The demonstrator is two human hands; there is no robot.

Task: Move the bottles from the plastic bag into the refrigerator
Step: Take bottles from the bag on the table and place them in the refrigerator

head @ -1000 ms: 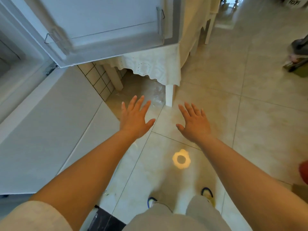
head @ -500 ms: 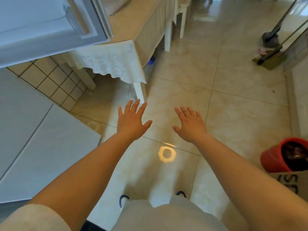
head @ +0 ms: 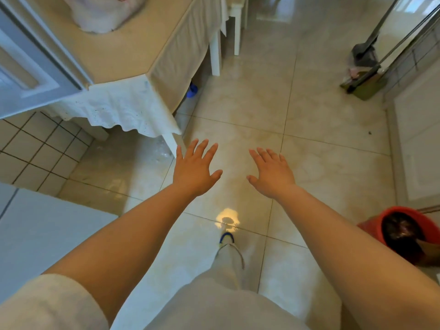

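Both hands stretch out in front of me over the tiled floor, palms down, fingers spread, holding nothing. My left hand (head: 195,170) hovers near the table's corner leg; my right hand (head: 272,175) is a hand's width to its right. A white plastic bag (head: 104,13) sits on the beige table (head: 133,48) at the upper left, its contents hidden. The open refrigerator door (head: 31,75) juts in at the left edge, and the white refrigerator body (head: 42,234) fills the lower left. No bottle is visible.
A white lace cloth (head: 114,108) hangs over the table's near edge. A red bin (head: 402,232) with a dark liner stands at the lower right. A mop and dustpan (head: 362,77) lean at the upper right. White cabinets (head: 419,139) line the right wall.
The view has swung right and away from the refrigerator, bringing the table top and the bag into sight. Both hands stay open and spread; one foot has stepped forward.
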